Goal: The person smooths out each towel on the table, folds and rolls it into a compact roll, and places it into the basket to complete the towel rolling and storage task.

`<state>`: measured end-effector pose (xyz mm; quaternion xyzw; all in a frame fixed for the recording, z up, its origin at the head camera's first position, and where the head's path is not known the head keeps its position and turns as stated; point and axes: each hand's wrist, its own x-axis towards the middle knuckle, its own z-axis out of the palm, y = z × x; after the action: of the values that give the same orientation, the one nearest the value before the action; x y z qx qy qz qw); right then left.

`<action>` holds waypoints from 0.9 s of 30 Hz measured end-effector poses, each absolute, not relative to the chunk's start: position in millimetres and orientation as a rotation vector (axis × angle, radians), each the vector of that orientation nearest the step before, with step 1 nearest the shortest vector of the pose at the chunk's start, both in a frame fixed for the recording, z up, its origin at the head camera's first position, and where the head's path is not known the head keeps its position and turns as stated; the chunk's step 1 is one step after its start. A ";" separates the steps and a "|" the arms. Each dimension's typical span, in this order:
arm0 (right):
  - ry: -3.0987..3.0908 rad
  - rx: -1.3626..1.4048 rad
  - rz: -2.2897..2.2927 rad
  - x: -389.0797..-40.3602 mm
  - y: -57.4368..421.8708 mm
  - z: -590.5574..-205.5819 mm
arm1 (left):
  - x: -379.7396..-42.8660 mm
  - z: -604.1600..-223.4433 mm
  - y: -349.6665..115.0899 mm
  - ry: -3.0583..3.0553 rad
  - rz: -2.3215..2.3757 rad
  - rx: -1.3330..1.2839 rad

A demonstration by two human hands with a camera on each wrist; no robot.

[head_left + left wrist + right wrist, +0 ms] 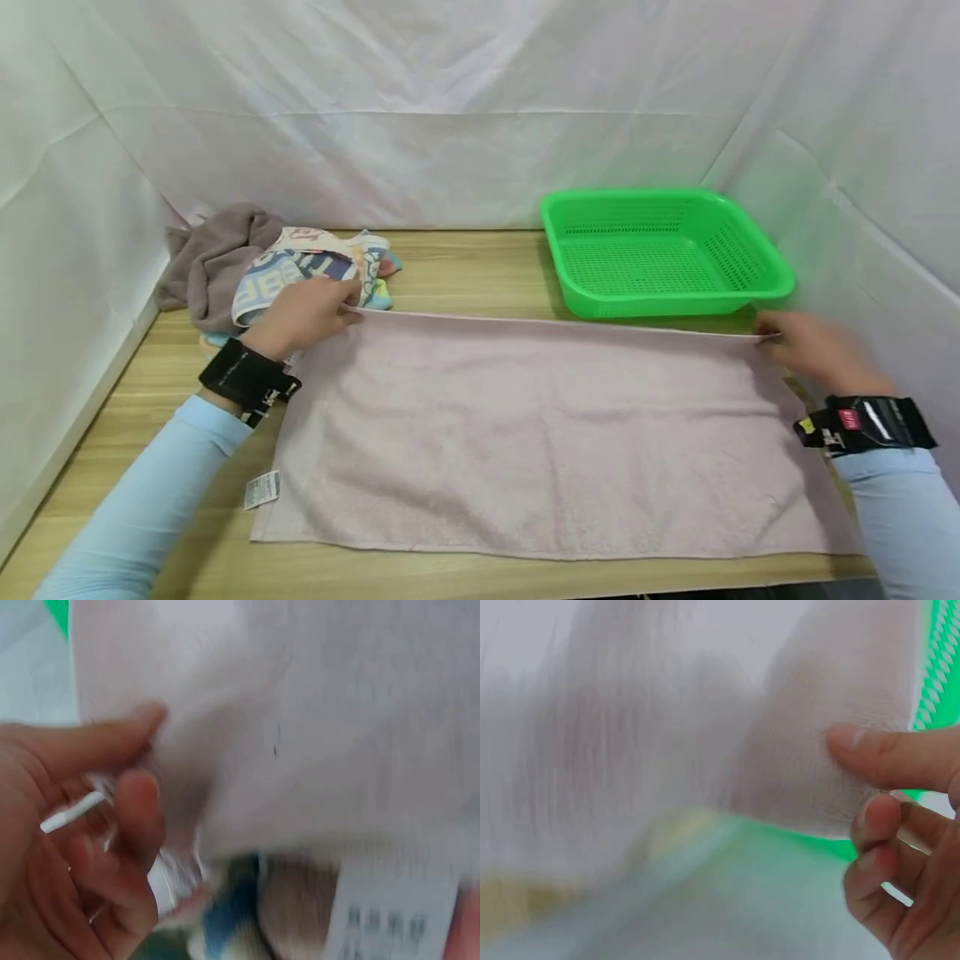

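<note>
A pale pink towel (pixel 555 433) spans the front of the table in the head view, its far edge raised between both hands. At its far left corner my left hand (pixel 311 312) pinches the edge between thumb and fingers. My right hand (pixel 821 350), a little blurred, pinches the far right corner. The right wrist view shows the thumb (pixel 889 757) on the cloth with the fingers curled beneath. A white care label (pixel 262 490) sticks out from the towel's left side. The towel's near edge lies along the front of the table.
A green plastic basket (pixel 667 304) stands at the back right, just beyond the towel. Behind my left hand is a heap with a brown cloth (pixel 225 258) and a patterned cloth (pixel 288 275). White curtains (pixel 465 167) close off the back and sides of the wooden table (pixel 472 262).
</note>
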<state>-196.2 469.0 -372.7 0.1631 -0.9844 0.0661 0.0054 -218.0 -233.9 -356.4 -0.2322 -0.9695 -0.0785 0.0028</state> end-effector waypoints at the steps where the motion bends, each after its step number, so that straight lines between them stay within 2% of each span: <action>1: -3.065 0.493 0.194 -193.2 471.3 -366.3 | -218.2 -352.2 -238.2 -3.048 -0.279 -0.731; 9: -2.790 0.332 0.140 -187.5 468.7 -324.5 | -216.9 -316.5 -258.7 -2.922 -0.285 -0.795; 20: -2.426 0.202 0.148 -196.1 444.9 -308.1 | -224.2 -289.8 -263.9 -2.542 -0.145 -0.517; 27: -2.382 0.239 0.167 -167.3 442.4 -325.1 | -185.4 -303.3 -275.6 -2.538 -0.048 -0.725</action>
<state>-167.3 442.4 -325.1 0.0930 -0.9251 0.0650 0.3624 -185.4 -275.6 -303.3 -0.2660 -0.9314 -0.0176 0.2480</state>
